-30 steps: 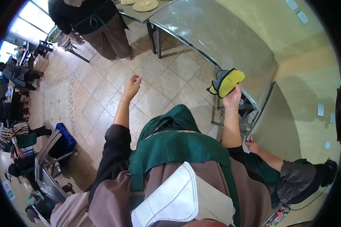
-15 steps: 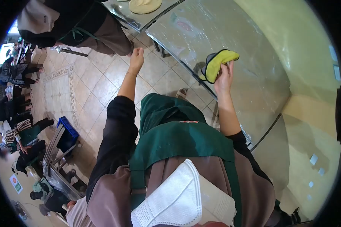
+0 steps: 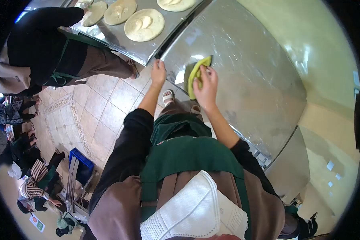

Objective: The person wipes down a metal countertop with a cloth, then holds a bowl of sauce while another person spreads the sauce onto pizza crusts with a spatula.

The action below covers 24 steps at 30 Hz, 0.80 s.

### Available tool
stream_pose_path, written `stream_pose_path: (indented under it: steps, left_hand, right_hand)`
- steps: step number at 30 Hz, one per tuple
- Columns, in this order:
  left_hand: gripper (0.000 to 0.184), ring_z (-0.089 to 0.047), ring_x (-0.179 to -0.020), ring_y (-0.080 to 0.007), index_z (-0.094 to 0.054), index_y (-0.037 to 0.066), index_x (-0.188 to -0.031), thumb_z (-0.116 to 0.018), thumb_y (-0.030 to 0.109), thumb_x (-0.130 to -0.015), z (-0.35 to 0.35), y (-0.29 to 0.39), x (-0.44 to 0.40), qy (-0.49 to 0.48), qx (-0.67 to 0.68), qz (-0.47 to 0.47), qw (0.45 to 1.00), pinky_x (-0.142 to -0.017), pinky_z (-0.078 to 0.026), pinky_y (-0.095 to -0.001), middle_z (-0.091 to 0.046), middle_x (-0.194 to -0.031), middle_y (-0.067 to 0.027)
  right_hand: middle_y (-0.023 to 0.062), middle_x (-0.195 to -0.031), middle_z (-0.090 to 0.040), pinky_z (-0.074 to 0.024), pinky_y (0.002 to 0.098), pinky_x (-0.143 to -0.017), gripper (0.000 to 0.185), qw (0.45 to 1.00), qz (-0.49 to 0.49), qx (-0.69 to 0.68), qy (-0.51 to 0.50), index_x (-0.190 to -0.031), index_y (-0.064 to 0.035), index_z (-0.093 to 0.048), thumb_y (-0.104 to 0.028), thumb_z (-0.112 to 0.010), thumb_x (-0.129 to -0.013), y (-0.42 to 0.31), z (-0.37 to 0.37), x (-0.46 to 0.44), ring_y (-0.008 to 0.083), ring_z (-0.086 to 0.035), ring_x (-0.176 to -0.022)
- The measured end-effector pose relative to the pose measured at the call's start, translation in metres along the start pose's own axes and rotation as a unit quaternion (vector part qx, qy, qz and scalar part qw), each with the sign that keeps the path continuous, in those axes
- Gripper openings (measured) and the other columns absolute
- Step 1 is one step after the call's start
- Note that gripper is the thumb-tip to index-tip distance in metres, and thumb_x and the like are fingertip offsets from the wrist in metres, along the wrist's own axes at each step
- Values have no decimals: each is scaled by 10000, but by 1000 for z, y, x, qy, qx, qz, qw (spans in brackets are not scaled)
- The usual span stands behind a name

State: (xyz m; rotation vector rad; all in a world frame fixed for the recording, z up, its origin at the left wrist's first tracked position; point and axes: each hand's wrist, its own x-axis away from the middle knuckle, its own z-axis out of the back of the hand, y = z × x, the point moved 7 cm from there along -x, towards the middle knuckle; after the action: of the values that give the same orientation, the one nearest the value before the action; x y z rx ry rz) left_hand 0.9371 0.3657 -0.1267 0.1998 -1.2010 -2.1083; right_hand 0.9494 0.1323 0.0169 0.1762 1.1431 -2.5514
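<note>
My right hand [image 3: 207, 89] pinches a yellow-green cloth [image 3: 194, 79] with a dark edge, over the near left edge of a metal table [image 3: 244, 76] that looks covered in clear film. The cloth hangs folded, its lower end by the table's edge. To the left, my left hand [image 3: 159, 73] is raised beside the table's corner, its fingers curled together; whether anything is between them is too small to make out.
Flat dough rounds [image 3: 144, 25] with pale topping lie on a second metal table [image 3: 120, 42] at the top. A person in a dark top [image 3: 48, 48] stands there on the left. Below left are a blue crate [image 3: 82, 165] and several people. A wall runs along the right.
The view has shifted toward the tables, showing more dough rounds. My right hand has moved left with the cloth, which has turned more upright. My left hand has come near the table corner.
</note>
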Motion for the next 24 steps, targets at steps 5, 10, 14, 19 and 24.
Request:
stream_pose_path:
  steps: [5, 10, 14, 19, 24]
  left_hand:
    - [457, -551, -1109, -365, -508, 40, -1287, -404, 341, -960, -9, -10, -6, -54, 114, 10, 992, -933, -420, -378, -560, -1180, -270]
    - [404, -422, -1187, -432, -533, 79, -1279, -392, 310, -980, -3, 11, -1, -54, 21, -57, 997, -1059, -276, -439, -579, -1199, -192]
    - [368, -347, -1228, -451, -545, 121, -1277, -419, 283, -972, -2, 13, 4, -27, 27, -91, 995, -1075, -245, -447, -558, -1199, -208]
    - [359, -339, -1266, -390, -567, 249, -1259, -493, 283, -909, 0, 28, 1, -2, -128, -84, 988, -1047, -229, -558, -348, -1387, -200]
    - [349, -351, -1283, -317, -592, 173, -1184, -511, 234, -850, -16, 60, -9, -6, -203, -150, 968, -1016, -220, -611, -436, -1327, -131]
  right_hand:
    - [162, -1486, -243, -199, 497, -1094, 533, 957, 48, 261, -120, -1411, -183, -365, -284, -488, -902, 7, -97, -26, 402, -223, -1354]
    - [108, -1487, -283, -182, 508, -1100, 506, 966, 29, 233, -110, -1407, -213, -374, -324, -443, -918, 34, -93, -37, 342, -233, -1372]
    - [119, -1479, -295, -198, 504, -1094, 495, 964, -13, 260, -53, -1401, -169, -383, -321, -423, -932, 69, -63, -36, 347, -244, -1366]
    - [134, -1493, -251, -215, 484, -1096, 498, 939, -97, 329, -24, -1423, -136, -327, -301, -375, -956, 147, -10, -25, 347, -249, -1362]
    - [177, -1481, -249, -227, 455, -1107, 516, 933, -220, 243, 149, -1400, -72, -338, -82, -443, -895, 214, 52, -22, 355, -259, -1354]
